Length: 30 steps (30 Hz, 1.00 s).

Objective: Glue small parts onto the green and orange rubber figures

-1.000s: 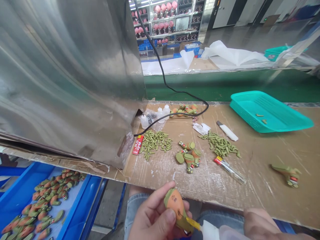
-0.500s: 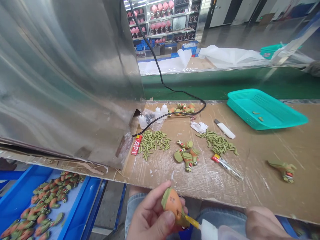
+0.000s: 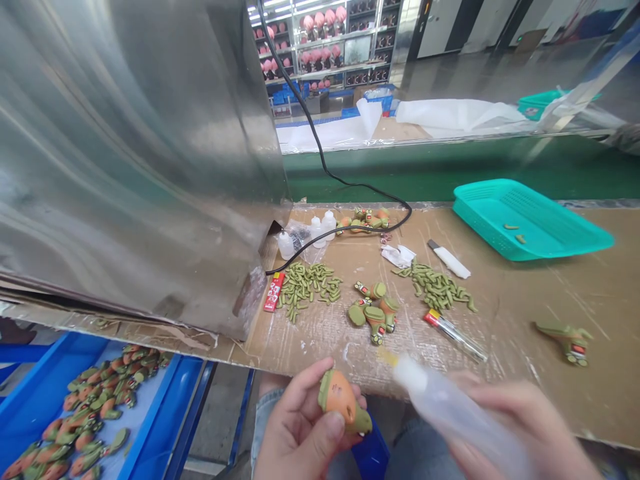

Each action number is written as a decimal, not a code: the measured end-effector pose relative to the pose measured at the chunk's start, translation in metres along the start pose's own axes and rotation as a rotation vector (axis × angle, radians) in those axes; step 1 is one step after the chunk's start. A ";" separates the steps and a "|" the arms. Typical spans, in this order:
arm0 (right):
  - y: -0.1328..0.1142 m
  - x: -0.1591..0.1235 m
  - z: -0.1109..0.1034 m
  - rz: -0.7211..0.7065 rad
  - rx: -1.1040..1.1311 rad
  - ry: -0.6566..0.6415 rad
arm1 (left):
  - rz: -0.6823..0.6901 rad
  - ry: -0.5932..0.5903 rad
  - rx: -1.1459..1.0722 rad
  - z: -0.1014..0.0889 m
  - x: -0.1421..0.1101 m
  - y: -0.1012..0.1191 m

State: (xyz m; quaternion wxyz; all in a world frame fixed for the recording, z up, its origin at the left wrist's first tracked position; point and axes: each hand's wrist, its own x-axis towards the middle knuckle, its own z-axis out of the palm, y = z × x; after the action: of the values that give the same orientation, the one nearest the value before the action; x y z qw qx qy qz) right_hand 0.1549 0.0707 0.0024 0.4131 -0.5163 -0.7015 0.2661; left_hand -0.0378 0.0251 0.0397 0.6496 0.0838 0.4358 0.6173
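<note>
Between the thumb and fingers of my left hand [image 3: 305, 433] is a small green and orange toy figure [image 3: 341, 399], its orange side facing up with a dark hole in it. My right hand [image 3: 520, 420] is wrapped around a white squeeze bottle [image 3: 450, 407] with a yellow tip, blurred by motion. The tip points left and stands apart from the figure, above the table's front edge. Beyond both hands, several similar figures [image 3: 375, 313] lie together on the cardboard, between a left pile of small green pieces [image 3: 307, 287] and a right pile of green pieces [image 3: 437, 283].
A teal basket [image 3: 533, 247] holds a few green pieces. One figure with a tail [image 3: 565, 341] lies at right. Also there are a utility knife [image 3: 450, 259], a clear tube [image 3: 457, 335], small white bottles [image 3: 329, 222], a black cable [image 3: 325, 163], a metal panel [image 3: 140, 167] and a blue bin [image 3: 155, 417].
The squeeze bottle has moved up and away from the figure, its tip having been at the figure's hole. My right hand has come further into view; the left still holds the figure.
</note>
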 end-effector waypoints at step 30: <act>-0.074 0.109 -0.023 -0.398 0.025 -0.451 | 0.217 -0.157 -0.009 0.018 0.014 0.022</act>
State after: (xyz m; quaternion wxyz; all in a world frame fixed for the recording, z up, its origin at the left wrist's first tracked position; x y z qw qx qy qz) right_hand 0.1230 0.1485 0.1067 0.2974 -0.2914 -0.8595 0.2965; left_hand -0.0434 0.0499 0.0583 0.6115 0.1755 0.3692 0.6775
